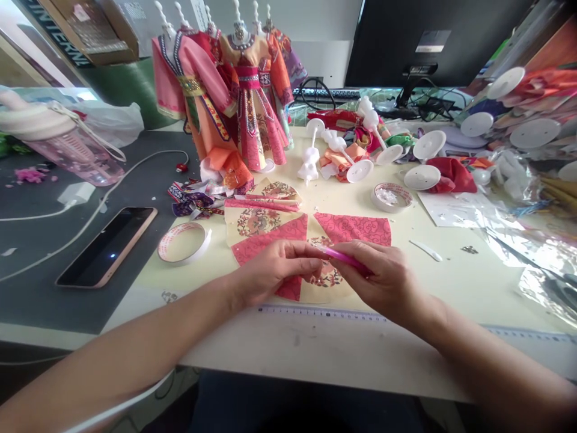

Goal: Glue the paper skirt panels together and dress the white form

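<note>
My right hand (383,273) is closed around a slim pink pen-like tool (342,257), its tip pointing left. My left hand (277,267) has thumb and fingers drawn together at that tip; whatever it pinches is too small to make out. Both hands are just over pieces of patterned fabric, red scrollwork joined to cream with flowers. One fabric piece (270,245) extends to the left, and another fabric piece (360,228) lies partly behind my right hand. Along their near edge runs a clear ruler (306,311), partly covered by my right forearm.
Dressed doll forms (247,90) stand at the back. A phone (108,246) and a tape roll (183,243) lie left. White doll stands (360,171), a second tape roll (391,197), a small white stick (426,250) and scissors (559,288) are to the right.
</note>
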Action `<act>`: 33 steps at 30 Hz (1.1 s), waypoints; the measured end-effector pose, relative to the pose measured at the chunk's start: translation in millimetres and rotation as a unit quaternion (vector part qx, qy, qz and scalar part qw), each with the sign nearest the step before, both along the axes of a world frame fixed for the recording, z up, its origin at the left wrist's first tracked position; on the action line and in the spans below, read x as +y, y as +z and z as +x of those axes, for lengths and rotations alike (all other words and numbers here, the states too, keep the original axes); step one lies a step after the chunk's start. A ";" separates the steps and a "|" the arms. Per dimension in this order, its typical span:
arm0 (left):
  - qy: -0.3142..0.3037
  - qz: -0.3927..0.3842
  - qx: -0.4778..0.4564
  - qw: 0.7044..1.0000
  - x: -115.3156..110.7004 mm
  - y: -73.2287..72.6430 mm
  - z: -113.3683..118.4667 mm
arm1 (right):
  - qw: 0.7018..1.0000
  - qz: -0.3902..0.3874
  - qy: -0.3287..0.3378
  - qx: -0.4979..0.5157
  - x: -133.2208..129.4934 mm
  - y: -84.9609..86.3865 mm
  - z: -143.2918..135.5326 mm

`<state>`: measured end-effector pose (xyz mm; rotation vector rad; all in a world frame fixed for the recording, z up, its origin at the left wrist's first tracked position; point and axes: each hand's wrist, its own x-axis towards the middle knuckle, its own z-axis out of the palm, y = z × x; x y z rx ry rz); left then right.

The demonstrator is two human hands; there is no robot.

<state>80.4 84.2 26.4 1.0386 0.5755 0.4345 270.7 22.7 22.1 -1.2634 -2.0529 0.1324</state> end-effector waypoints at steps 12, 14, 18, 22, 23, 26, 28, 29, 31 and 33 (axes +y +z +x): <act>-0.028 -0.065 -0.010 0.997 1.2 3.5 -4.6 | 0.971 0.156 0.056 -0.174 3.3 6.8 7.7; -0.029 -0.067 -0.017 0.997 0.9 3.1 -4.7 | 0.971 0.152 0.055 -0.178 3.8 6.5 7.5; -0.031 -0.064 -0.011 0.997 0.2 5.0 -4.6 | 0.974 0.137 0.055 -0.173 4.3 6.9 6.5; -0.034 -0.054 0.016 0.998 -1.2 7.1 -3.5 | 0.980 0.111 0.051 -0.154 2.9 7.7 5.5; -0.030 -0.039 0.023 0.999 -1.7 6.8 -3.1 | 0.982 0.104 0.051 -0.146 2.2 7.7 5.3; -0.008 0.046 0.035 0.998 -4.0 3.9 -2.1 | 0.990 0.067 0.055 -0.111 0.0 7.2 4.4; -0.004 0.118 0.047 0.992 -6.0 2.2 -1.5 | 0.994 0.036 0.061 -0.081 -1.6 6.9 3.2; -0.003 0.158 0.058 0.986 -7.1 1.8 -1.3 | 0.995 0.023 0.065 -0.068 -2.5 6.8 2.4; 0.006 0.242 0.080 0.967 -9.3 2.4 -0.7 | 0.996 0.004 0.074 -0.050 -4.1 6.6 0.6; 0.026 0.318 0.087 0.944 -11.2 3.7 0.1 | 0.996 -0.010 0.083 -0.041 -5.7 6.3 -1.1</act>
